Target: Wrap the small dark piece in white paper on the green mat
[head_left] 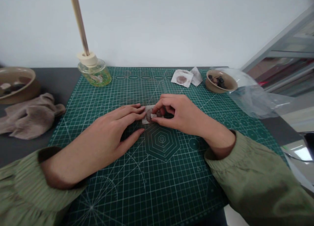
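nearest to me are two olive-green sleeves (247,167) with dark cuffs, the arms reaching forward over a green cutting mat (103,199) printed with a white grid. the person's left hand (105,131) lies low and slightly spread, its fingertips against the left edge of a small square of paper (146,118). the right hand (176,113) is curled over the other side, thumb and fingers pinching that paper. the square sits on the mat between both hands, just above a printed hexagon, with a brownish patch on it and a dark lump (168,115) partly hidden beneath the right hand.

off to the left, a crumpled taupe cloth (29,116) lies on the dark tabletop (63,83), and behind it sits a stoneware bowl (17,92) holding dark and pale pieces. at the far edge of the mat stand a glass jar (94,74) of yellow-green liquid, with a roll of masking tape (87,59) around a wooden rod (79,20), a paper square with a round brown stain (181,78), and a folded white paper (196,76). a second stoneware bowl (220,82) holds dark pieces, with a clear plastic bag (252,95) just beside it, and a white wall (157,26) rises behind.
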`<state>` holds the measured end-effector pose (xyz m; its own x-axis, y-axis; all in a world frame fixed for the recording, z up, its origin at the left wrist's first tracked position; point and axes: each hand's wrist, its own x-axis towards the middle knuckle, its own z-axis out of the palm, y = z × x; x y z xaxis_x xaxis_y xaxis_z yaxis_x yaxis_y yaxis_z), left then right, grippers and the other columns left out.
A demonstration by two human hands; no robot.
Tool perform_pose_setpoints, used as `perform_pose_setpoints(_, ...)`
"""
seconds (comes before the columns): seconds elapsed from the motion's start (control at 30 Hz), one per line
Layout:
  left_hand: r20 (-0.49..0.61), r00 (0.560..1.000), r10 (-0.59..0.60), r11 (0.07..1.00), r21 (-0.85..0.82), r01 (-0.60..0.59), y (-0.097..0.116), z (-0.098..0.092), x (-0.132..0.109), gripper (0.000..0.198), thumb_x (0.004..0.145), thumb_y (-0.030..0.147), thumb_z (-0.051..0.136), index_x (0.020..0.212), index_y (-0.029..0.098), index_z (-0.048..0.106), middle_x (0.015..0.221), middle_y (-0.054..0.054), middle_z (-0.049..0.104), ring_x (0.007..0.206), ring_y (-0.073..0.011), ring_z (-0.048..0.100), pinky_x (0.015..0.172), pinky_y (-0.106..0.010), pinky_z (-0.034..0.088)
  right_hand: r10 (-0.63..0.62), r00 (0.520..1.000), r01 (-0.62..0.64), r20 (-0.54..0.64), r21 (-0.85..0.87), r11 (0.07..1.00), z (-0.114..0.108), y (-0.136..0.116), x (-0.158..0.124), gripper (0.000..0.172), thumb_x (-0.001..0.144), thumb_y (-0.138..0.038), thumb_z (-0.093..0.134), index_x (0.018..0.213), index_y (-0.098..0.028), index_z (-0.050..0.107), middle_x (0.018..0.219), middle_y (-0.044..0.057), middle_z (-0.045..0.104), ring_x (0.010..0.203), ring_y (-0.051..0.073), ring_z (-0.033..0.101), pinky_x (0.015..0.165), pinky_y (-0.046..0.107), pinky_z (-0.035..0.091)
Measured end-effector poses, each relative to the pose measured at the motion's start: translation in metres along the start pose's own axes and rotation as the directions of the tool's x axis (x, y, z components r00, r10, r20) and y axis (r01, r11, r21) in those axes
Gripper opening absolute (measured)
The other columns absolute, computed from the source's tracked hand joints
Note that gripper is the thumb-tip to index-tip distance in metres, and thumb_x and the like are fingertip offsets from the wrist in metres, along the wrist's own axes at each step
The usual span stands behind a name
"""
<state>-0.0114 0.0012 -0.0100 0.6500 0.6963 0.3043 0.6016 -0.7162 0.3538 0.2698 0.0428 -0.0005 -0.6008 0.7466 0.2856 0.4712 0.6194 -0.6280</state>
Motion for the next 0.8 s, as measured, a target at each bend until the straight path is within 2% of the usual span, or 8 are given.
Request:
perform_pose_setpoints(0.1,0.004,1.000,0.015,1.000,0.016,-0.015,-0.0011,0.0006,0.0000,0.049,0.118,0.045,0.061,0.153,0.013,0.075,0.161,-0.021,0.076,0.153,-0.0406,0.071,0.130,-0.065,0.060,0.036,0.999,-0.037,0.019,0.010,0.999,-0.0025,0.0006,0.0000,0.008,0.099,-0.025,0.088,0.102,-0.017,0.087,0.087,-0.001,0.070,0.073,0.014,0.058,0.070,0.031,0.041)
perform_pose_setpoints(0.2,0.000,1.000,0.019,1.000,0.021,-0.019,-0.0008,0.0005,-0.0001,0.050,0.119,0.046,0.059,0.154,0.013,0.075,0.160,-0.021,0.076,0.153,-0.0399,0.071,0.130,-0.064,0.060,0.061,0.998,-0.061,-0.016,-0.006,0.998,-0.0010,0.0011,0.0026,0.008,0.096,-0.024,0.090,0.099,-0.018,0.086,0.085,-0.001,0.069,0.073,0.014,0.056,0.070,0.031,0.040)
perform_pose_setpoints(0.37,-0.001,1.000,-0.001,1.000,0.007,0.001,-0.0008,0.0001,-0.0014,0.052,0.119,0.051,0.058,0.157,0.019,0.074,0.162,-0.017,0.076,0.155,-0.0410,0.070,0.131,-0.065,0.059,0.046,0.999,-0.045,-0.017,0.043,0.998,0.0005,0.0028,0.0014,0.011,0.097,-0.025,0.090,0.102,-0.017,0.087,0.085,-0.002,0.069,0.072,0.014,0.057,0.070,0.031,0.041)
perform_pose_setpoints(0.57,-0.003,1.000,0.003,1.000,0.001,-0.003,-0.0014,0.0006,-0.0012,0.052,0.119,0.050,0.059,0.155,0.017,0.075,0.160,-0.018,0.077,0.152,-0.0416,0.072,0.131,-0.065,0.059,0.069,0.997,-0.069,-0.045,-0.002,0.998,-0.0024,0.0051,0.0016,0.010,0.095,-0.025,0.093,0.098,-0.019,0.085,0.081,-0.003,0.067,0.073,0.015,0.056,0.071,0.032,0.040)
perform_pose_setpoints(0.8,-0.012,1.000,0.004,1.000,-0.013,-0.004,-0.0011,0.0016,-0.0002,0.050,0.118,0.048,0.061,0.154,0.016,0.076,0.159,-0.019,0.078,0.152,-0.0426,0.071,0.131,-0.067,0.059,0.042,0.998,-0.042,-0.041,-0.020,0.999,0.0024,0.0021,0.0072,0.009,0.095,-0.022,0.091,0.098,-0.016,0.086,0.082,-0.002,0.066,0.072,0.014,0.056,0.072,0.031,0.040)
